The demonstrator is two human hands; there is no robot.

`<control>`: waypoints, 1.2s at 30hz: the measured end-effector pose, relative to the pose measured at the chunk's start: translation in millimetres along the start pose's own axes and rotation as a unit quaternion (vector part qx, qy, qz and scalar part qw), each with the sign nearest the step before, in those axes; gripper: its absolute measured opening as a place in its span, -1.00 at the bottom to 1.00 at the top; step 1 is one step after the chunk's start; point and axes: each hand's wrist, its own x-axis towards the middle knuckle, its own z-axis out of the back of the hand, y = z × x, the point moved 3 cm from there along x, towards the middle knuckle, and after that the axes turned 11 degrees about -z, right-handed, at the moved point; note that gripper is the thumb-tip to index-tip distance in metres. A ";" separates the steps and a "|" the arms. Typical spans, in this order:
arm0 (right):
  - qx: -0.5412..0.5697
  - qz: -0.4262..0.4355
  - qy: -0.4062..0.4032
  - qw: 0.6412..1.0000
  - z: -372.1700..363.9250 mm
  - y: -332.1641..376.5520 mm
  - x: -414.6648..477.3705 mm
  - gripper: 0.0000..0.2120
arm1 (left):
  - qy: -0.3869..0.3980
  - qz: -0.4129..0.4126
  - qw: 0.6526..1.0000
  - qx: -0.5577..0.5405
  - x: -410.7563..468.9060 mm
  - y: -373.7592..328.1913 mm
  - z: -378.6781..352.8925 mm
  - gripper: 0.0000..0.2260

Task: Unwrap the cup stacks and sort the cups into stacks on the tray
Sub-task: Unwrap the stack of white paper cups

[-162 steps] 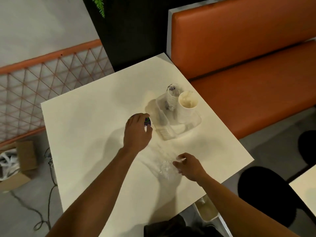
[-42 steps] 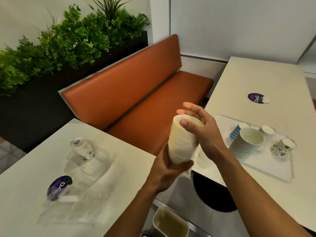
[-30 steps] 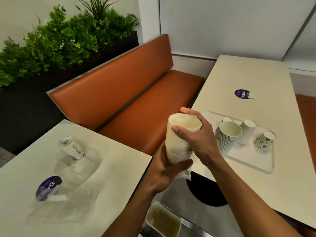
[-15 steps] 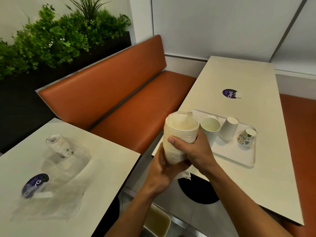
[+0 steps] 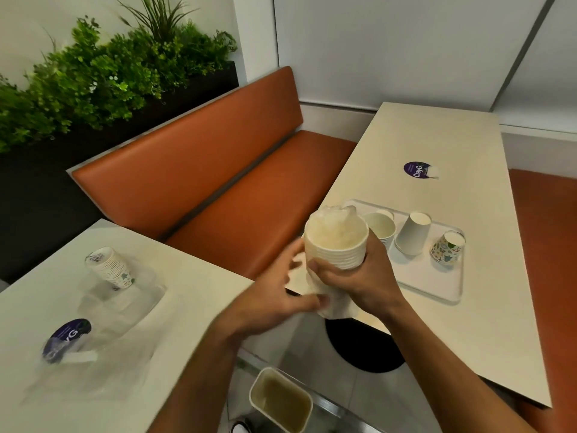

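Evidently unwrapping: the right hand (image 5: 359, 278) grips the cream cup stack (image 5: 335, 246) aloft, tray (image 5: 420, 278) at its three o'clock. The blurred left hand (image 5: 274, 300) meets the wrap (image 5: 332, 306) below, pinch uncertain. Next: strip it off.

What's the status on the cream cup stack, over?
Right hand grips cream cup stack, plastic wrap not yet off. Left hand blurred at wrap's lower end, grip unclear. Tray just beyond, nothing between.
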 end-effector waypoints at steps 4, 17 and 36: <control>-0.045 0.006 0.008 0.999 -3.1 1.2 1.7 -0.25 | -0.117 -0.115 0.983 0.085 1.5 -62.8 40.6 -0.48; -0.130 0.025 0.022 0.991 -19.1 -2.5 4.2 -0.28 | 0.105 0.021 0.963 0.247 43.7 -71.0 28.7 -0.81; -0.126 -0.024 0.041 0.991 -0.4 -13.4 12.8 -0.25 | 0.038 -0.035 0.986 0.160 22.3 -85.1 64.5 -0.66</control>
